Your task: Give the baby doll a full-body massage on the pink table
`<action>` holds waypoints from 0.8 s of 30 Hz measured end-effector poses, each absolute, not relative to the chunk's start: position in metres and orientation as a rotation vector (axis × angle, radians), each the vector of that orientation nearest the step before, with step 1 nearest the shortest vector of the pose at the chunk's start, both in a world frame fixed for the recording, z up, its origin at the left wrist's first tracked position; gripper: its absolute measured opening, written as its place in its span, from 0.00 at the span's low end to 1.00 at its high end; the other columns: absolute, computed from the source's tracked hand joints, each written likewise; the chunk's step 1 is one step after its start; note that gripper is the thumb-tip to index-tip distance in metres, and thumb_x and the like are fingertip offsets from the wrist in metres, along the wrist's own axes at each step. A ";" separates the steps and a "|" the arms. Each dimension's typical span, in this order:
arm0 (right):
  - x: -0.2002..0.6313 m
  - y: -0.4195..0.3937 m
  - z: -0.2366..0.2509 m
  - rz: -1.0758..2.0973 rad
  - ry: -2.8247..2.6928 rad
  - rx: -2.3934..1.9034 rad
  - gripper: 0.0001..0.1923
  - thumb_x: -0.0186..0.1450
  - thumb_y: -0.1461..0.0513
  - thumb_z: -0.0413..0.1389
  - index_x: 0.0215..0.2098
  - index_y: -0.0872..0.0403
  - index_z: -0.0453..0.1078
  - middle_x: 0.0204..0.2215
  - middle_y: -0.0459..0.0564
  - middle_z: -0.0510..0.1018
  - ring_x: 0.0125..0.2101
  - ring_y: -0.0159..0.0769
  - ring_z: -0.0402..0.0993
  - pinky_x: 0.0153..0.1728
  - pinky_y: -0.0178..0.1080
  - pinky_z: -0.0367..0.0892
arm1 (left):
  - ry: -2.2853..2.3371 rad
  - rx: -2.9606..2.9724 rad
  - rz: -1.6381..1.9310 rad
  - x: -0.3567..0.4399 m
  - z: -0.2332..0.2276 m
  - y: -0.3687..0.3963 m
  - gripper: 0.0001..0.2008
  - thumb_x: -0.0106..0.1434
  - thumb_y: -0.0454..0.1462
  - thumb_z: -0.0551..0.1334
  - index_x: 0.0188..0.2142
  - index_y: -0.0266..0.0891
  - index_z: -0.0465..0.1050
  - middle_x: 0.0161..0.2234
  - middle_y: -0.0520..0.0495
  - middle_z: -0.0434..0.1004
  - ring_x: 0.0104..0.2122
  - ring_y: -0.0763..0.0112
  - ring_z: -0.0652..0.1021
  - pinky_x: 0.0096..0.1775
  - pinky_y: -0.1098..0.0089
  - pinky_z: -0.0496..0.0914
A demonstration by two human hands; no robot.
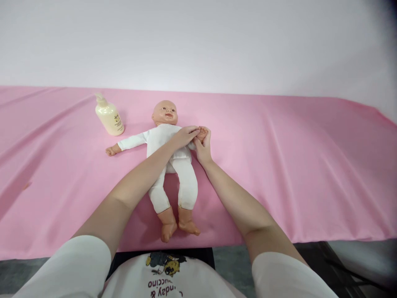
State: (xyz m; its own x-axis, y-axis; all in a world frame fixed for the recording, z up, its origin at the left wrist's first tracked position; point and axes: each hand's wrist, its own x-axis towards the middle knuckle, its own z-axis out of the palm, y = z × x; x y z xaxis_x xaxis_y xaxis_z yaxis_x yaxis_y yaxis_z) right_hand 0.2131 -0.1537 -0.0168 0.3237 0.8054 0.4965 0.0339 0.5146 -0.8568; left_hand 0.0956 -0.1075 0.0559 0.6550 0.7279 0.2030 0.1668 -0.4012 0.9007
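A baby doll (166,134) with a white cloth body lies on its back, head away from me and feet toward me. My left hand (186,137) reaches across its chest, its fingers closed on the doll's hand (202,134) at the right. From the other side, my right hand (204,148) wraps round that same doll hand, with the thumb against it. The doll's other arm (132,142) stretches out to the left, touched by neither of my hands. Part of the held arm is hidden behind my left hand.
A cream-coloured pump bottle (111,119) lies tilted to the left of the doll's head. Pink cloth (248,165) with soft folds covers the table. Behind it rises a white wall (198,45). A small orange mark (27,186) shows at the far left.
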 end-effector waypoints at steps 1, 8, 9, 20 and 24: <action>0.214 -0.154 -0.017 0.606 -1.151 -0.914 0.27 0.63 0.48 0.61 0.56 0.45 0.61 0.55 0.51 0.70 0.59 0.40 0.69 0.67 0.49 0.61 | 0.699 1.924 0.747 0.095 0.056 -0.107 0.12 0.69 0.39 0.52 0.36 0.35 0.72 0.34 0.47 0.75 0.37 0.68 0.74 0.44 0.68 0.67; 0.213 -0.160 -0.010 0.573 -1.159 -0.981 0.26 0.69 0.43 0.50 0.60 0.45 0.63 0.60 0.52 0.67 0.65 0.41 0.63 0.70 0.48 0.56 | 0.675 1.879 0.785 0.095 0.057 -0.109 0.15 0.71 0.35 0.50 0.45 0.36 0.75 0.42 0.43 0.79 0.42 0.65 0.77 0.50 0.65 0.70; 0.213 -0.160 -0.009 0.577 -1.155 -0.986 0.26 0.69 0.43 0.50 0.60 0.45 0.63 0.60 0.52 0.67 0.65 0.41 0.63 0.70 0.48 0.55 | 0.680 1.879 0.783 0.095 0.057 -0.109 0.15 0.71 0.35 0.50 0.45 0.36 0.75 0.42 0.43 0.79 0.41 0.65 0.77 0.50 0.65 0.70; 0.212 -0.159 -0.014 0.734 -1.156 -0.882 0.34 0.63 0.49 0.62 0.62 0.42 0.55 0.57 0.50 0.70 0.59 0.40 0.71 0.67 0.50 0.61 | 0.679 1.888 0.729 0.094 0.063 -0.113 0.08 0.66 0.38 0.58 0.40 0.34 0.71 0.34 0.48 0.73 0.35 0.69 0.73 0.41 0.67 0.67; 0.211 -0.158 -0.014 0.762 -1.158 -0.873 0.37 0.61 0.50 0.63 0.62 0.43 0.53 0.56 0.51 0.71 0.58 0.41 0.72 0.66 0.52 0.63 | 0.694 1.910 0.714 0.095 0.062 -0.113 0.09 0.62 0.36 0.63 0.41 0.34 0.71 0.34 0.49 0.73 0.35 0.69 0.74 0.40 0.68 0.67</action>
